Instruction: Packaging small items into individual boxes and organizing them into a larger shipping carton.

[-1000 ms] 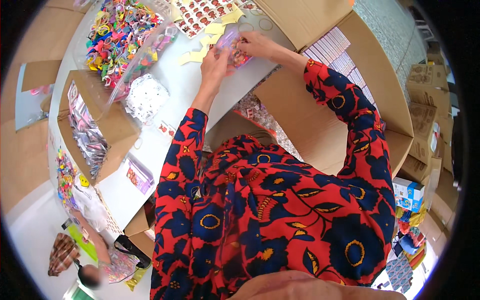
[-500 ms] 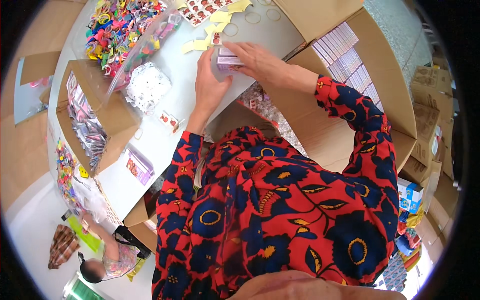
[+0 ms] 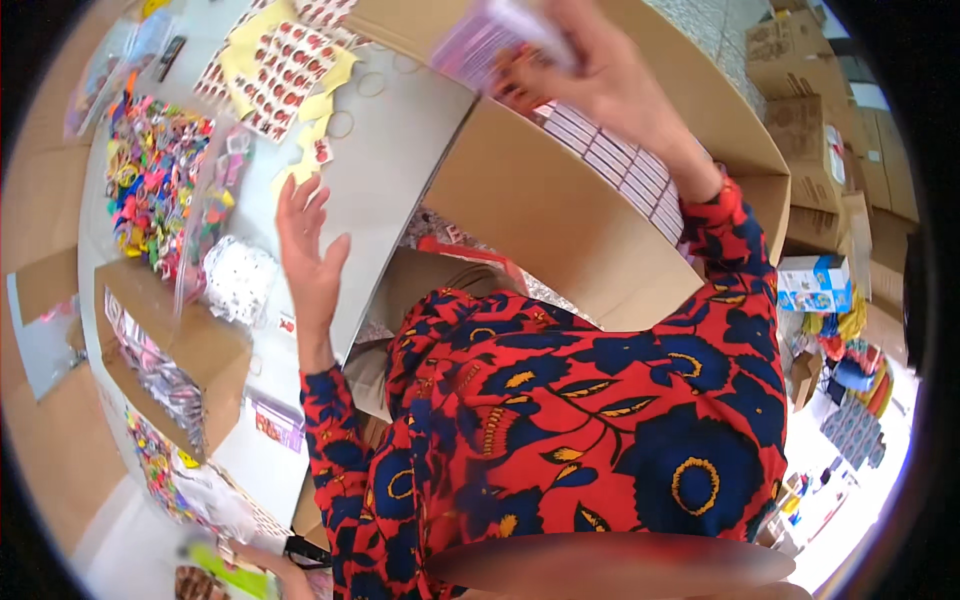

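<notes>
My right hand [image 3: 625, 90] grips a small purple printed box [image 3: 480, 45], held up at the top and blurred by motion. Below it and to the right stands a big open carton [image 3: 530, 190], with rows of similar thin boxes [image 3: 620, 170] packed upright inside. My left hand [image 3: 312, 260] hovers over the white table [image 3: 385, 165], palm up, fingers apart, holding nothing. Just beyond its fingertips lie yellow backing strips [image 3: 312, 130] and a sheet of red-figured stickers [image 3: 285, 75].
A clear bag of colourful hair ties [image 3: 160, 185] and a white pile of small pieces [image 3: 240, 280] lie at left. A smaller carton [image 3: 215, 365] holds flat packets. A purple box [image 3: 278, 425] rests near the table edge. Stacked cartons [image 3: 800, 150] stand at right. Another person's arm [image 3: 275, 565] shows lower left.
The purple box, between both hands over the table before, has risen rightward toward the big carton in my right hand. My left hand has let go and opened. The view has shifted right.
</notes>
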Demonstrator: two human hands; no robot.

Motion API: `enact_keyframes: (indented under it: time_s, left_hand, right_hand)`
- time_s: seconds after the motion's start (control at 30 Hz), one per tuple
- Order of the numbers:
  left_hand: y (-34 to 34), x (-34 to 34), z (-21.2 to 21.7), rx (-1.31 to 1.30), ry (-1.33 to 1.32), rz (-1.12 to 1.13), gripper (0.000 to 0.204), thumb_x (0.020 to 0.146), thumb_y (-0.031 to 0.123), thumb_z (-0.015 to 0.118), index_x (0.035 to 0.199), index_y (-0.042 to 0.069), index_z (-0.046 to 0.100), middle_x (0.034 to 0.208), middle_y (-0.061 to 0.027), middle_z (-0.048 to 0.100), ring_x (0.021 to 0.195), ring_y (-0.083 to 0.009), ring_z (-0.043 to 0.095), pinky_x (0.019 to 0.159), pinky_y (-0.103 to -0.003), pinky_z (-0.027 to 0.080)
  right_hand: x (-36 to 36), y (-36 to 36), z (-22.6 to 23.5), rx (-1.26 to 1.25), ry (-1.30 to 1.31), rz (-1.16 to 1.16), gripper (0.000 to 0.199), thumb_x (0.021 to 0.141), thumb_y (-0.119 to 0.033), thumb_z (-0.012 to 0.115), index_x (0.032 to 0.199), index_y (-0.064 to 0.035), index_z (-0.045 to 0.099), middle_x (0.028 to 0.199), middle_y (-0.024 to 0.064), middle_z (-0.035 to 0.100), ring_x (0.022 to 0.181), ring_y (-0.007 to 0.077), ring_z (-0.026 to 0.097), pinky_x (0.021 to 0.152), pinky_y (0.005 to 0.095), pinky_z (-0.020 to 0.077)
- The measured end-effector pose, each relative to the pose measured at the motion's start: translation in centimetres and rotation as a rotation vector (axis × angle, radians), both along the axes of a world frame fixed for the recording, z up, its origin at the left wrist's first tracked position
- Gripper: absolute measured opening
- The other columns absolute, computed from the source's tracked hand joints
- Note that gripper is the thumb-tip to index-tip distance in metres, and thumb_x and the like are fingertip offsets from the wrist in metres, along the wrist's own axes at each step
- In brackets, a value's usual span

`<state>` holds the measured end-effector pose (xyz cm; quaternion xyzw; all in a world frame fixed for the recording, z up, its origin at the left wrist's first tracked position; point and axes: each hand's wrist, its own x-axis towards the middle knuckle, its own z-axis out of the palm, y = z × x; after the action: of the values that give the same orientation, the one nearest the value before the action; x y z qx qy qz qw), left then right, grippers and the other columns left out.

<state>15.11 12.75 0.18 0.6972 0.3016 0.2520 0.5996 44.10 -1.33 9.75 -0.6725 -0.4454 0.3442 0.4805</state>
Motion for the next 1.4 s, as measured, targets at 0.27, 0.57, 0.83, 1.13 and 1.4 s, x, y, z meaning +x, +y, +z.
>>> enact_keyframes:
  time_s: [0.27, 0.57, 0.83, 1.13, 1.4]
  left_hand:
    - [-3.7, -0.2, 11.4, -0.071, -0.167, -0.449, 0.029, 0.074, 0.02, 0.066, 0.09, -0.003, 0.058, 0.094, -0.0117, 0.062, 0.087, -0.0249, 0.062, 0.094, -0.046, 0.042]
    - [-8.6, 1.8, 19.8, -0.176, -0.829, -0.702, 0.02, 0.086, 0.008, 0.051, 0.105, 0.014, 0.053, 0.053, -0.0031, 0.056, 0.04, -0.0151, 0.054, 0.052, -0.029, 0.055]
    - [-7.4, 1.0, 20.8, -0.275, -0.965, -0.929, 0.016, 0.09, 0.02, 0.046, 0.106, 0.017, 0.05, 0.08, -0.009, 0.06, 0.063, -0.0209, 0.059, 0.069, -0.037, 0.053]
    - [-8.1, -0.6, 21.3, -0.117, -0.939, -0.899, 0.013, 0.093, 0.022, 0.043, 0.095, 0.018, 0.054, 0.08, -0.0076, 0.063, 0.066, -0.0205, 0.062, 0.063, -0.042, 0.054]
    - [-6.1, -2.1, 22.4, 0.92, -1.296, -1.027, 0.02, 0.084, 0.013, 0.054, 0.102, 0.006, 0.051, 0.069, -0.0038, 0.062, 0.049, -0.0182, 0.058, 0.063, -0.031, 0.055]
  right_hand:
    - [5.8, -5.9, -15.1, -0.344, -0.468, -0.127, 0.049, 0.08, -0.02, 0.06, 0.122, -0.0006, 0.043, 0.086, 0.016, 0.065, 0.079, 0.0235, 0.065, 0.069, 0.0343, 0.0514]
    - [4.5, -1.9, -24.8, -0.03, -1.067, 0.04, 0.05, 0.079, -0.03, 0.059, 0.12, -0.0044, 0.047, 0.095, 0.0095, 0.054, 0.096, 0.0271, 0.05, 0.082, 0.0421, 0.0404]
    - [3.9, -1.3, -26.5, -0.142, -1.3, -0.07, 0.055, 0.086, -0.038, 0.045, 0.13, -0.0051, 0.04, 0.139, 0.0134, 0.031, 0.13, 0.0305, 0.03, 0.104, 0.049, 0.0248]
    - [3.4, -1.2, -27.8, -0.173, -1.277, -0.115, 0.057, 0.086, -0.034, 0.046, 0.134, -0.0052, 0.036, 0.143, 0.0146, 0.027, 0.13, 0.0327, 0.029, 0.103, 0.0531, 0.0254]
    - [5.2, -2.2, -26.4, -0.092, -1.328, -0.051, 0.052, 0.087, -0.033, 0.047, 0.134, -0.0119, 0.039, 0.139, 0.0167, 0.032, 0.127, 0.0342, 0.033, 0.098, 0.0526, 0.0298]
